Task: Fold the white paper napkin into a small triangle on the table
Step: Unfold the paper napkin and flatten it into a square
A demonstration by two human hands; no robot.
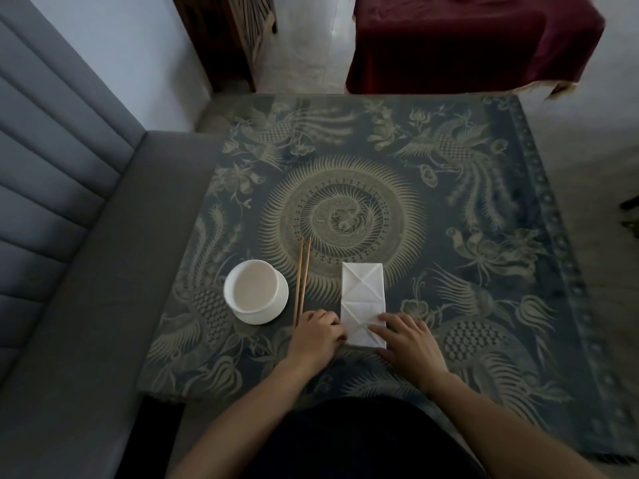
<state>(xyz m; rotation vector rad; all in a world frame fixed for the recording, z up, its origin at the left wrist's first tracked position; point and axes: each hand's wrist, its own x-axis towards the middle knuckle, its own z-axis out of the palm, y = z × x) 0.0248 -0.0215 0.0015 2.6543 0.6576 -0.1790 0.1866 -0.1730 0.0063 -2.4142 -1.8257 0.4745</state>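
Two hands are working the white napkin (363, 299), lying creased at six o'clock on the table (484, 188): left hand (316, 335) pinching its near-left edge, right hand (408, 344) pressing flat-fingered at its near-right corner.

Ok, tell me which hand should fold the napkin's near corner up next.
Right, probably. The right hand already lies on the napkin at its near right corner, fingers on the creased paper. The left hand only meets the near left edge, fingers curled.
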